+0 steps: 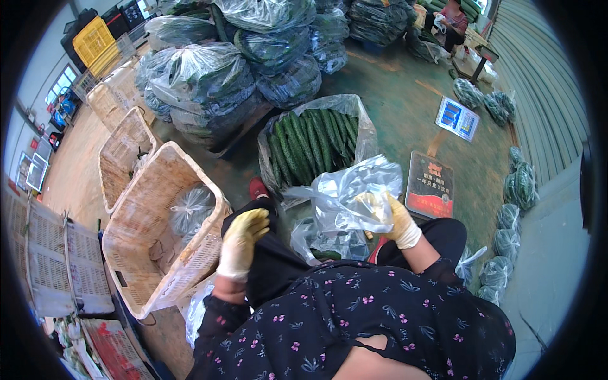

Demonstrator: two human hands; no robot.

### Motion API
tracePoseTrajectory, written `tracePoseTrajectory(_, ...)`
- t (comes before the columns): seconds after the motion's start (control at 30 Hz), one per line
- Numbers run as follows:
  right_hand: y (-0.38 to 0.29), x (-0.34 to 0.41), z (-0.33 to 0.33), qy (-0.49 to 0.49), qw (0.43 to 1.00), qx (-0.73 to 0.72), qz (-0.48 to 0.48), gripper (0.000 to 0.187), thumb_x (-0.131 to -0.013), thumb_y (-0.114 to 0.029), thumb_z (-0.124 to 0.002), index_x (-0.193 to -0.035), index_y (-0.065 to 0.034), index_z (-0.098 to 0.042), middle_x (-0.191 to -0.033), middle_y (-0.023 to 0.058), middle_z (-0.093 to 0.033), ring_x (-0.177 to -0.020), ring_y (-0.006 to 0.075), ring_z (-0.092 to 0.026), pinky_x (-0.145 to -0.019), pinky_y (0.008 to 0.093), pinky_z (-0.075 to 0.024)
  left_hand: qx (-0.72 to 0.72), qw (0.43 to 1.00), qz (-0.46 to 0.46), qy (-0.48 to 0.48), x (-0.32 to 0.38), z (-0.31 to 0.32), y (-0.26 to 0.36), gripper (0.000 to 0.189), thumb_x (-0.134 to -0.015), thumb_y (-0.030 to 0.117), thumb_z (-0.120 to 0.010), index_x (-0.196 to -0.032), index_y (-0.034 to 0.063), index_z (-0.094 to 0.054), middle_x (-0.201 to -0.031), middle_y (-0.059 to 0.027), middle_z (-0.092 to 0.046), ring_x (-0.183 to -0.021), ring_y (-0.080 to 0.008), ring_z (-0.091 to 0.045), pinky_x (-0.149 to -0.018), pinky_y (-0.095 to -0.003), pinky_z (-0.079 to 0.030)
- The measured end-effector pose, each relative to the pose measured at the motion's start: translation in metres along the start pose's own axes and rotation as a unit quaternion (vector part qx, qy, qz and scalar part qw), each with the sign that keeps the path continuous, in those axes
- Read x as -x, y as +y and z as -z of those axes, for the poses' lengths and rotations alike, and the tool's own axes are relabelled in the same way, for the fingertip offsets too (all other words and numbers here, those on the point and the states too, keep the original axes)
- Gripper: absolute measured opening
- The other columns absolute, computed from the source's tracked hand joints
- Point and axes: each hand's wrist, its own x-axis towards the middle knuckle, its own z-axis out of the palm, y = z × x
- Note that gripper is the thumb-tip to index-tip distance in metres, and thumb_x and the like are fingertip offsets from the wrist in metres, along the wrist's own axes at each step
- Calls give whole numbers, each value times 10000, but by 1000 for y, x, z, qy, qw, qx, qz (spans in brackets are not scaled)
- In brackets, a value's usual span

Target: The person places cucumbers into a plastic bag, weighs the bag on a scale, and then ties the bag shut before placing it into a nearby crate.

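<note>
My left hand [242, 240], in a yellow-and-white work glove, is raised over my left leg beside a plastic crate; nothing shows in it. My right hand [401, 225], gloved the same way, grips a clear plastic bag [342, 194] that hangs loosely in front of me. Its fingertips are partly hidden by the film. Just beyond the bag, a large plastic-lined container [365, 128] holds several dark green cucumbers [308, 140] packed side by side. Between my legs lies another clear bag [304, 237], with a cucumber [325, 255] partly visible by it.
The stained beige crate [142, 228] at my left holds a knotted clear bag [192, 209]. A digital scale [430, 185] with a display [457, 118] stands right. Filled cucumber bags [520, 185] line the wall; bigger bagged stacks [204, 90] rise ahead. A person [449, 23] sits far back.
</note>
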Motion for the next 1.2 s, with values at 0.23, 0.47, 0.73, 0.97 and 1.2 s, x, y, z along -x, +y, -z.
tracePoseTrajectory(0.23, -54, 39, -73, -16, 808, 586, 63, 525, -873, -405, -563, -1197, 9, -559, -1189, 116, -585, -1112, 231, -517, -978, 333, -360, -263, 941, -211, -10, -47, -70, -24, 302, -869, 198, -592, -1113, 21, -574, -1052, -79, -603, -970, -174, -557, -892, -279, -422)
tracePoseTrajectory(0.47, -43, 58, -93, -13, 895, 434, 97, 637, -806, -464, -621, -1210, 23, -546, -1199, 113, -580, -1112, 197, -507, -989, 331, -344, -448, 870, -171, -111, -76, -105, -24, 310, -830, 297, -619, -932, 5, -638, -863, -158, -647, -838, -313, -615, -778, -348, -475)
tracePoseTrajectory(0.73, -33, 50, -66, -17, 970, 227, 90, 771, -820, -520, -604, -1281, 72, -429, -612, -11, -528, -502, 53, -473, -468, 173, -347, 2, 961, 236, -146, -74, -72, -77, 283, -868, 392, -602, -929, 118, -633, -780, 30, -586, -724, -70, -523, -653, -204, -406)
tracePoseTrajectory(0.97, -28, 36, -38, -1, 991, 83, 105, 652, -893, -442, -531, -1318, 35, -404, -1085, 134, -595, -983, 179, -567, -845, 356, -478, -2, 954, 179, -240, -63, -46, -94, 114, -871, 146, -611, -801, 57, -599, -727, 4, -596, -655, -99, -553, -612, -218, -441)
tracePoseTrajectory(1.2, -47, 39, 10, 156, 980, 1, 123, 446, -874, -339, -608, -1176, -17, -545, -1019, 88, -625, -846, 194, -603, -767, 336, -500, -217, 965, 35, -144, -22, -46, -60, 205, -886, 228, -592, -934, 39, -653, -753, -32, -608, -670, -104, -538, -649, -256, -436)
